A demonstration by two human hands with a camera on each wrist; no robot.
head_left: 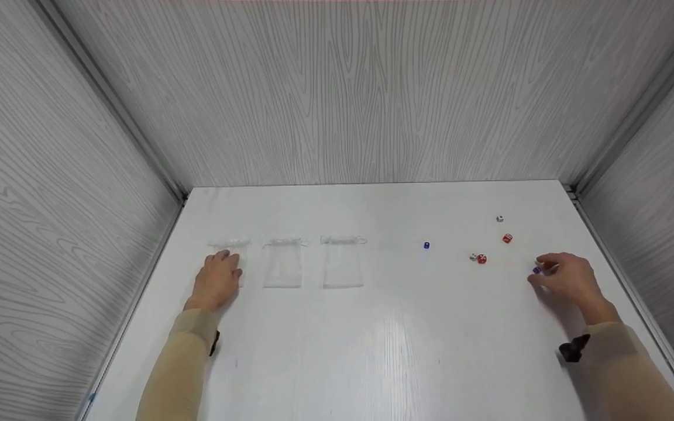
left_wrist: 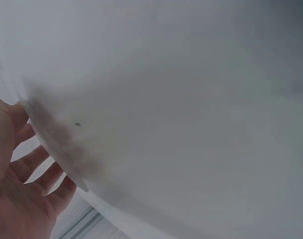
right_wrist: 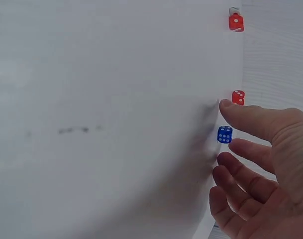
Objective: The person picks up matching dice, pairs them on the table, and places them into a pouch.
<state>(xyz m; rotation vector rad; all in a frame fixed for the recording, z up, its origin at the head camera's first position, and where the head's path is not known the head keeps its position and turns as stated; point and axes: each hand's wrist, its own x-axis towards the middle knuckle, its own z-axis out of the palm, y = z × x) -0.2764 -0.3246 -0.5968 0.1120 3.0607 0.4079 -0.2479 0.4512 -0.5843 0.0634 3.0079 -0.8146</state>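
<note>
My right hand point(head_left: 568, 282) reaches around a blue die point(head_left: 537, 270) at the right of the table. In the right wrist view the blue die point(right_wrist: 224, 134) sits between thumb and forefinger, with a gap visible on the thumb's side. My left hand point(head_left: 217, 280) lies over the leftmost sheer white drawstring bag point(head_left: 229, 242), fingers loosely bent and covering much of it. From the left wrist view the left hand's fingers point(left_wrist: 34, 169) are spread at the table surface. Two more sheer bags, a middle one point(head_left: 283, 266) and a right one point(head_left: 343, 266), lie flat beside it.
Another blue die point(head_left: 426, 245) lies right of the bags. A red die point(head_left: 482, 259) stands beside a white die point(head_left: 473, 256); a second red die point(head_left: 507, 238) and another white die point(head_left: 499, 218) lie farther back. Wood-grain panels point(head_left: 372, 93) enclose the white table point(head_left: 337, 351).
</note>
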